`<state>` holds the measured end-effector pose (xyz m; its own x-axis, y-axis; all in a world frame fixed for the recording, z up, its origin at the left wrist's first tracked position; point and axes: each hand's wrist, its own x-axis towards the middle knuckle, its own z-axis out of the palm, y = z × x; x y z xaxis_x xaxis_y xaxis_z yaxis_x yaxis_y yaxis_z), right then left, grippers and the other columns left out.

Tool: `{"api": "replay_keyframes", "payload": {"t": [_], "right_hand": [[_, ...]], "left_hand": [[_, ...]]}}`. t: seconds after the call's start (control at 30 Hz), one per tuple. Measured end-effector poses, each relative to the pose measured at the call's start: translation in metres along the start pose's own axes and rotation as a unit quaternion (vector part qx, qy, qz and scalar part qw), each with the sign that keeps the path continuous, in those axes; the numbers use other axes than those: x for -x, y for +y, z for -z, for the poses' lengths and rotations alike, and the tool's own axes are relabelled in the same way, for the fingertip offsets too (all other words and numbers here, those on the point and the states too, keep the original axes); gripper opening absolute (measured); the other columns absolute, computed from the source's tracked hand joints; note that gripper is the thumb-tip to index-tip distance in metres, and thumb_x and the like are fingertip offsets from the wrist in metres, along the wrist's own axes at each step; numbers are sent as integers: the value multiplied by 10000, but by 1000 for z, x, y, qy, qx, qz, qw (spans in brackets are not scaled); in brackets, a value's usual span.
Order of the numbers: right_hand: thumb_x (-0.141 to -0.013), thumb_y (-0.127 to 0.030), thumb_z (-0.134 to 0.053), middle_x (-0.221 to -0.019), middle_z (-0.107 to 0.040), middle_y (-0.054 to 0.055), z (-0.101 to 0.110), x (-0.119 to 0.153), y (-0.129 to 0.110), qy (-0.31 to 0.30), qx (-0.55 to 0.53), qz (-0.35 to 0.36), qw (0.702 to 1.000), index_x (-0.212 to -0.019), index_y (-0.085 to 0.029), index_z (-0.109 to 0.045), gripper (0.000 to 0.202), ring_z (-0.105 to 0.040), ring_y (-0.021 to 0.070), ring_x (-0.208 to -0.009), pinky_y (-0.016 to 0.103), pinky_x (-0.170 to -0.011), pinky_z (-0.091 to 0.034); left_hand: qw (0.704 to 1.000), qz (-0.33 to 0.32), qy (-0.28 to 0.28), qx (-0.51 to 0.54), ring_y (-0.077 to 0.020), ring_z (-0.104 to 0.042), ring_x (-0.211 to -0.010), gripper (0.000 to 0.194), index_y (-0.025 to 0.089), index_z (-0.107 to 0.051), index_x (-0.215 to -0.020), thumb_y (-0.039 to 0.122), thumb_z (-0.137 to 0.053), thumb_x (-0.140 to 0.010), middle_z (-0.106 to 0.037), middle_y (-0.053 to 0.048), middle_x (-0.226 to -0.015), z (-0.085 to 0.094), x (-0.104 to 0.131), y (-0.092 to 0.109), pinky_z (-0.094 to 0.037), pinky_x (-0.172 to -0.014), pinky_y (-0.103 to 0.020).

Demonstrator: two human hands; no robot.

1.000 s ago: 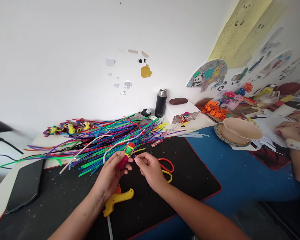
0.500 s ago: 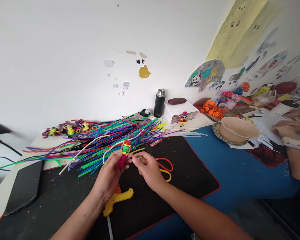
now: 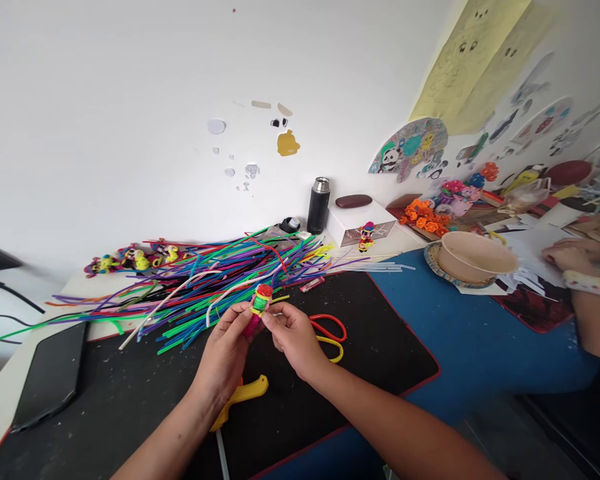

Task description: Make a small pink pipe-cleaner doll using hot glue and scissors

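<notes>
A small figure [image 3: 261,303] with a red top, a green middle, yellow bands and a magenta lower part stands between my hands above the black mat [image 3: 370,347]. My left hand [image 3: 233,333] is closed around its lower part. The fingers of my right hand [image 3: 291,333] are pinched against the figure's right side at the yellow band. Below my hands lies a yellow glue gun [image 3: 247,395], partly covered by my left wrist. Red and yellow loops [image 3: 330,328] rest just right of my right hand.
Colourful fuzzy stems [image 3: 240,267] spread behind my hands. A black phone-like slab [image 3: 50,373] lies left. A black bottle [image 3: 319,208], a white box [image 3: 360,220] and another figure [image 3: 367,237] stand at the back. To the right are a bowl [image 3: 477,257] and another person's arms [image 3: 595,300].
The figure has moved slightly right and up and turned more upright. My left hand has moved right with it, and my right fingers now press against its side.
</notes>
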<state>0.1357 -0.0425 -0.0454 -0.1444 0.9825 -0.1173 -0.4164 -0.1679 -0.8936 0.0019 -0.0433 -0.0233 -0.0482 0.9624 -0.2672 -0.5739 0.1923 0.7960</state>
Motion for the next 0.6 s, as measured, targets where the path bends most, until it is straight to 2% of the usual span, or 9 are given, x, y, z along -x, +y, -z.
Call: {"api": "replay_keyframes", "payload": {"t": [0.6], "right_hand": [[-790,-581,-846,-503,-418,-131,-2,-1,2,7,-19,6,1000,-842,-206,-604,449,-259,56,-407,235,-409,-169]], "left_hand": [[999,25,-10,16,-209,-680,-937,306,178,-808,-884,339,-973,-683,-755,-64,-1007,2,2,-6,-614,-789,-301]]}}
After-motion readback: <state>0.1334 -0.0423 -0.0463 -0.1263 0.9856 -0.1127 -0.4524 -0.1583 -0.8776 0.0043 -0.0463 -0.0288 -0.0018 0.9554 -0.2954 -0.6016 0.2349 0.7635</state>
